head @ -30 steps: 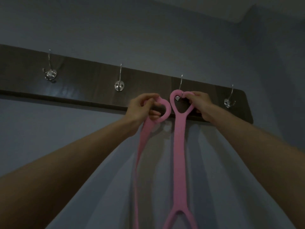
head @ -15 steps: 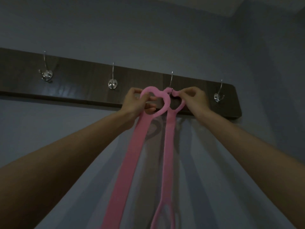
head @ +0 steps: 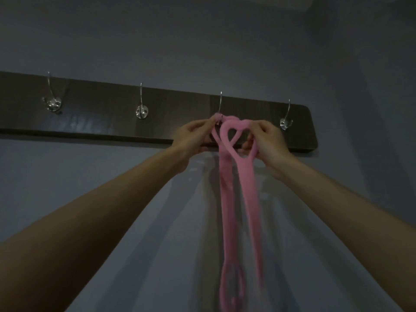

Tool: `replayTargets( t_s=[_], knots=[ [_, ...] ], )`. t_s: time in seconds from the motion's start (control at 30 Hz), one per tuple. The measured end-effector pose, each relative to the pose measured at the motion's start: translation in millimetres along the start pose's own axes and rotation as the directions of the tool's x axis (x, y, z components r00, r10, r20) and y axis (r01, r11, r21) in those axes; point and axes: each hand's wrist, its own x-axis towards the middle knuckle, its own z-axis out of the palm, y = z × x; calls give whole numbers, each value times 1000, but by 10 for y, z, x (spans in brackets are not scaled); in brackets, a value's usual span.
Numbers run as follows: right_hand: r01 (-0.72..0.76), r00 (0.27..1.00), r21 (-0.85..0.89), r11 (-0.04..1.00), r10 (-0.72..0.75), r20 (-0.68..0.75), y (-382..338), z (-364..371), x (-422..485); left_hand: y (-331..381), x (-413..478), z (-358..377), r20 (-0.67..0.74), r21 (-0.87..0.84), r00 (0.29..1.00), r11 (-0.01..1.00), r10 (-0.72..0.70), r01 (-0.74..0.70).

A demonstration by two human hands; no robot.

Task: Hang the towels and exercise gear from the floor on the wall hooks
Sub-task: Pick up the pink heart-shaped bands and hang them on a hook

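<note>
**Pink exercise band [head: 248, 199] held at the third of four wall hooks**

Pink exercise band: one was in view, and its top was bunched against the third hook [head: 221, 102] counting from the left. It was soft, flat and made of joined loops. Two loops showed at the top. One small loop [head: 216, 117] lay right at the foot of that hook, though whether it sat over the metal could not be told. A heart-shaped loop [head: 224, 132] stood just to its right, in front of the board. Two straps ran down from these side by side, close together. They ended low in the frame in a blurred lower loop [head: 224, 280].

The left hand [head: 191, 138] pinched the small loop between thumb and fingertips, with the other fingers curled under. The right hand [head: 267, 143] gripped the right side of the heart-shaped loop, with fingers hooked around the strap and thumb on top. Both forearms were bare and reached up from the bottom corners.

One dark wooden rail [head: 101, 118] was fixed across the grey-blue wall [head: 202, 41], and its right end was rounded. It carried four silver hooks, each a thin upright prong on a round base. Those at the far left [head: 53, 102], second from left [head: 141, 110] and far right [head: 286, 122] were bare. The light was dim, and faint shadows of the straps fell on the wall beneath the rail.
</note>
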Motion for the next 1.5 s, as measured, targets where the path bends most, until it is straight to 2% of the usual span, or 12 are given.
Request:
replayTargets(
  t_s=[0.13, 0.33, 0.43, 0.63, 0.77, 1.03, 1.17, 1.3, 1.5],
  knots=[
    [-12, 998, -52, 999, 9, -60, 110, -130, 46, -124, 225, 138, -171, 136, 985, 990, -18, 42],
    [-19, 996, -169, 985, 3, -93, 231, -262, 99, -213, 459, 241, -250, 325, 966, 945, 70, 16],
    [-2, 995, -197, 980, -18, -99, 263, -283, 107, -204, 568, 212, -293, 270, 953, 963, 78, 5],
    [26, 996, -184, 983, -41, -75, 290, -234, 170, 14, 742, 243, -259, 66, 966, 998, 25, -9],
    [43, 993, -179, 983, -62, -102, 285, -219, 213, 157, 847, 312, -241, 7, 970, 999, 43, -43],
    [68, 993, -231, 971, -87, -74, 189, -229, 308, 202, 1089, 277, -349, -53, 936, 998, -43, 27],
    [72, 991, -255, 964, -97, -89, 143, -234, 314, 172, 1129, 226, -385, -159, 918, 986, -100, 41],
    [57, 992, -277, 959, -87, -97, 141, -220, 301, 99, 1129, 186, -389, -135, 914, 988, -117, 69],
    [37, 991, -270, 962, -70, -114, 165, -177, 248, -37, 944, 171, -295, -84, 951, 994, -89, 68]
  ],
)
